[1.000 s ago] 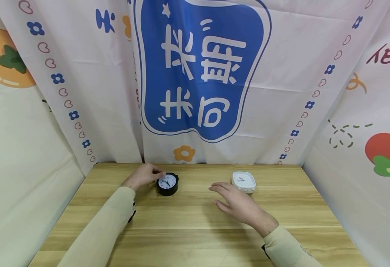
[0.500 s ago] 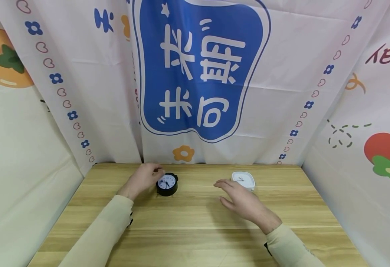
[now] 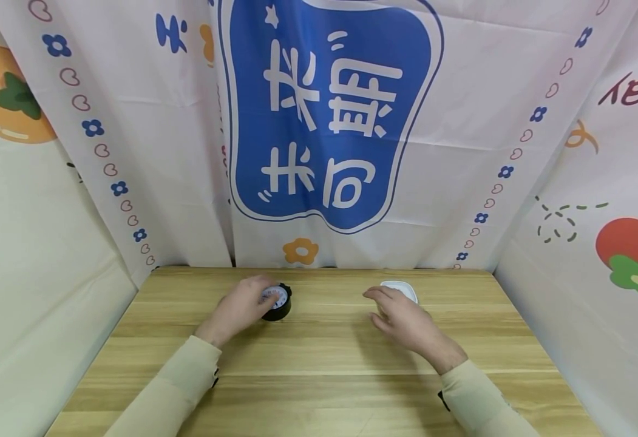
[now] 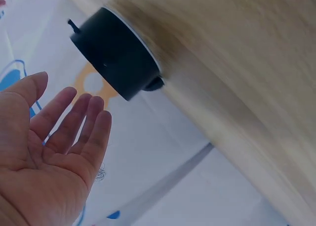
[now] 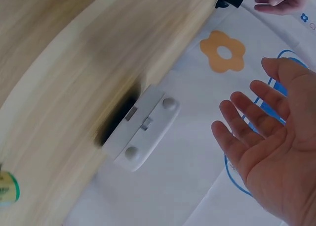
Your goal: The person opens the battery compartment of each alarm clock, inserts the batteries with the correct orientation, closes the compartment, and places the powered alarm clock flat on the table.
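A round black alarm clock (image 3: 279, 312) with a white dial lies face up on the wooden table, left of centre. My left hand (image 3: 240, 309) hovers over its left side and covers part of the dial. The left wrist view shows the clock's black side (image 4: 116, 53) apart from the loosely spread fingers. To the right lies a squarish white clock (image 3: 406, 290), mostly hidden behind my right hand (image 3: 408, 325). In the right wrist view, the white clock's side (image 5: 143, 129) with round feet stands apart from my relaxed fingers. Neither hand holds anything.
The wooden table (image 3: 319, 376) ends at a printed white curtain (image 3: 461, 121) at the back, with more printed cloth on both sides. A small yellow-green object (image 5: 8, 188) shows at the left edge of the right wrist view.
My left hand has shifted right, over the black clock's dial. My right hand has moved slightly right and now covers more of the white clock. Both clocks stay in place.
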`<action>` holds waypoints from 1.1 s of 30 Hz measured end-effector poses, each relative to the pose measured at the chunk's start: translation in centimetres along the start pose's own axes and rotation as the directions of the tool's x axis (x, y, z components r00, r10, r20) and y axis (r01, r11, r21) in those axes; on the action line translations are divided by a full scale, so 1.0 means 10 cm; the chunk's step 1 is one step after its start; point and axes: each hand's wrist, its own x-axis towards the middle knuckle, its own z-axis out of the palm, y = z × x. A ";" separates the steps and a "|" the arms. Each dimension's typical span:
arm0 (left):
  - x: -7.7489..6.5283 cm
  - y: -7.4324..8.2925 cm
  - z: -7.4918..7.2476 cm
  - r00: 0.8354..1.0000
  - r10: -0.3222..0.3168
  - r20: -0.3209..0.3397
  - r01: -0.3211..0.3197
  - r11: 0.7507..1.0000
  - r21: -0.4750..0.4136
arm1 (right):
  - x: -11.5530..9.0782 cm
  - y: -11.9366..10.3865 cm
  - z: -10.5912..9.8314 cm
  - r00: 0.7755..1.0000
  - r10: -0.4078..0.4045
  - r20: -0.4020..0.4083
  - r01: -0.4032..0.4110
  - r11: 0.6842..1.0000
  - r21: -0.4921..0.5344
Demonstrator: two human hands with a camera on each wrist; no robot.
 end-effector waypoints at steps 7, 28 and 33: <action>-0.07 0.20 0.07 0.995 0.095 -0.011 -0.094 0.995 0.032 | 0.00 0.12 -0.02 0.998 0.057 -0.017 -0.058 0.998 -0.033; -0.27 0.58 0.27 0.980 0.168 0.108 -0.175 0.983 0.055 | 0.03 0.50 0.03 0.971 0.215 0.103 -0.212 0.977 -0.036; -0.32 0.61 0.33 0.974 0.182 0.134 -0.192 0.979 0.068 | 0.04 0.56 0.05 0.951 0.265 0.162 -0.264 0.964 -0.025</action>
